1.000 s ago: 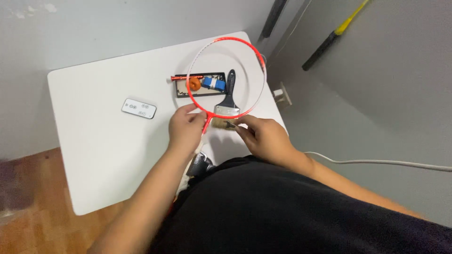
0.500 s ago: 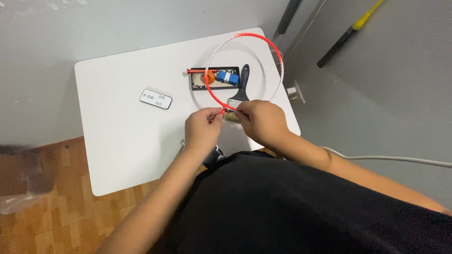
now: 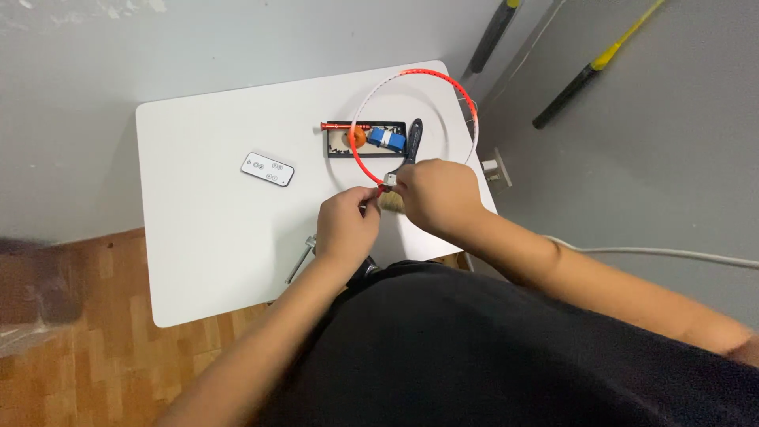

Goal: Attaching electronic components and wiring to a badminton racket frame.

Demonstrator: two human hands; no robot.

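slippage looks like the main risk: left hand (image 3: 346, 221) and right hand (image 3: 433, 194) pinch the base of the red-and-white racket frame (image 3: 411, 75) over the white table (image 3: 198, 229), and a loosened grasp could drop it onto the paintbrush (image 3: 409, 146) and black tray (image 3: 365, 141).

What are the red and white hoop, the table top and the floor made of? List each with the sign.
Red and white hoop: probably a painted light metal or composite frame; thin, rigid, evenly curved, glossy. Held by the left hand and right hand.
Table top: likely laminate or painted board; flat matte white, rounded corners.
Floor: wood or wood-look parquet; brown grained blocks.
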